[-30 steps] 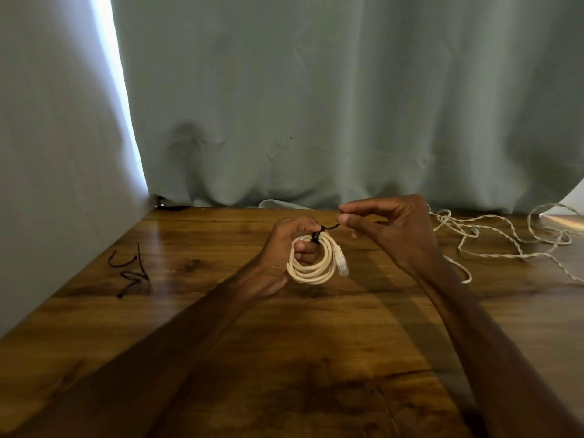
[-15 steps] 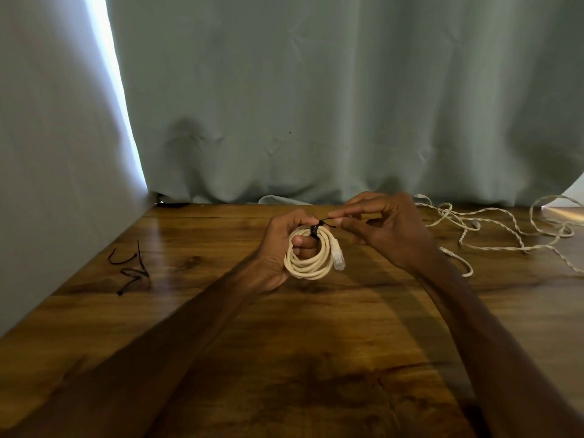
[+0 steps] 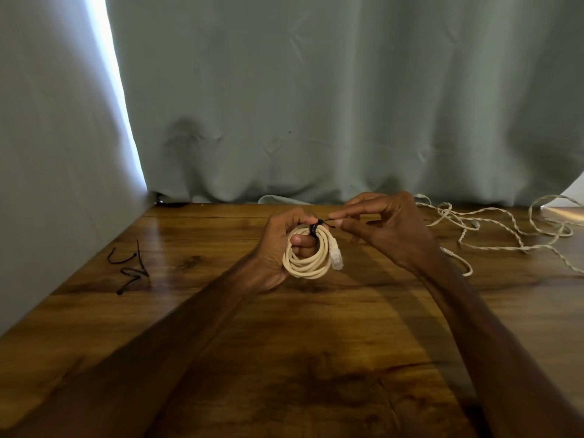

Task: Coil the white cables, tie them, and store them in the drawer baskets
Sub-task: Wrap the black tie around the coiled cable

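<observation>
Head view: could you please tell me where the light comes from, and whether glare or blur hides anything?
In the head view, daylight enters through the bright slit between grey curtains and leaves a sheen on the brown wooden table; the coiled cream cable and thin black tie are sharp; the forearms below are dark.

A person's left hand (image 3: 278, 248) and right hand (image 3: 392, 229), both bare, as are the two long, slender forearms, uncovered from wrist to the picture's lower edge. Dim light blurs the finer detail of knuckles and nails.
</observation>
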`<state>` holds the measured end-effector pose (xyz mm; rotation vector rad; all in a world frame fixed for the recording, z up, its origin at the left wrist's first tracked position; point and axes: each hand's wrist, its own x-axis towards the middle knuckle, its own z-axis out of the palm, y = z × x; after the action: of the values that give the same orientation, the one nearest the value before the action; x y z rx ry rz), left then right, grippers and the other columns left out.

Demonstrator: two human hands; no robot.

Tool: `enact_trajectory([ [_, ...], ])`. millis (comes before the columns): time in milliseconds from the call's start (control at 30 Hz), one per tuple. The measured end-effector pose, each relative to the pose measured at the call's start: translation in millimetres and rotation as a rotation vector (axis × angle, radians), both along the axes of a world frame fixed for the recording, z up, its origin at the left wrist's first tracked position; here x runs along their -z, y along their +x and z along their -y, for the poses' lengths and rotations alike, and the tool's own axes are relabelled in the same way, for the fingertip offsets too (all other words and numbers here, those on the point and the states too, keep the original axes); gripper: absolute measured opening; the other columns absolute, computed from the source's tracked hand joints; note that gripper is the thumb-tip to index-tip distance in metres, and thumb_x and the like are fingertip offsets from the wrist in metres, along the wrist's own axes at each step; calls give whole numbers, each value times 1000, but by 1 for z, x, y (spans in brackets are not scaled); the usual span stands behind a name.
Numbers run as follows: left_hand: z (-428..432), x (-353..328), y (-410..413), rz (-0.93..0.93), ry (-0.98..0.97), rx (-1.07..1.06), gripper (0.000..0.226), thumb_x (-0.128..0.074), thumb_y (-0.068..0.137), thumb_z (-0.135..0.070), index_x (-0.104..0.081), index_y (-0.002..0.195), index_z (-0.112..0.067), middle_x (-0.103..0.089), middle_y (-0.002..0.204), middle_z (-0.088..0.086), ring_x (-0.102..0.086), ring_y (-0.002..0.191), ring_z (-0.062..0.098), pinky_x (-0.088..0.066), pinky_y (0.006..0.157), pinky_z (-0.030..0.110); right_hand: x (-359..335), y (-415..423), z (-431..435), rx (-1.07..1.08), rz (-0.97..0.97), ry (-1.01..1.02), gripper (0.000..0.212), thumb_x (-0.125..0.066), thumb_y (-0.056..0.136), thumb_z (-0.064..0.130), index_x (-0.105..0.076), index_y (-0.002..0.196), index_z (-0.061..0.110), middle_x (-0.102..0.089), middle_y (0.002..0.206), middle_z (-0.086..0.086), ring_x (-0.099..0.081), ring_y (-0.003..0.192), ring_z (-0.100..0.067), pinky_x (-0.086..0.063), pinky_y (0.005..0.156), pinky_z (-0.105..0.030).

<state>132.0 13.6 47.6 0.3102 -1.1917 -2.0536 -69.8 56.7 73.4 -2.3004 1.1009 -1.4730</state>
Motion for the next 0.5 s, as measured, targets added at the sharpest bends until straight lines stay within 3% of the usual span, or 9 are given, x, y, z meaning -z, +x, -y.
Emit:
enact_trajectory([
  [133, 0, 0, 1, -8, 26, -9, 21, -47, 82, -18, -57, 67, -8, -37, 38, -7, -34, 30, 4, -15, 39, 18, 0, 0, 0, 5, -10, 9, 18, -80, 85, 23, -82, 103, 21, -78, 93, 3, -73, 87, -23, -59, 66, -54],
  [300, -2, -1, 0, -11, 18, -7, 26, -46, 81, -18, -63, 63, -9, -38, 38, -7, -35, 30, 3, -11, 45, 21, 0, 2, -1, -19, 1, 22, 20, -80, 85, 23, -82, 103, 17, -78, 95, 0, -73, 88, -25, -61, 73, -45],
  [500, -4, -4, 1, -5, 23, 7, 26, -45, 79, -16, -61, 60, -10, -35, 38, -8, -33, 29, 1, -17, 37, 15, 0, 2, -1, -54, 21, 75, 19, -81, 85, 15, -81, 104, 13, -79, 96, -1, -74, 89, -25, -62, 74, -41],
])
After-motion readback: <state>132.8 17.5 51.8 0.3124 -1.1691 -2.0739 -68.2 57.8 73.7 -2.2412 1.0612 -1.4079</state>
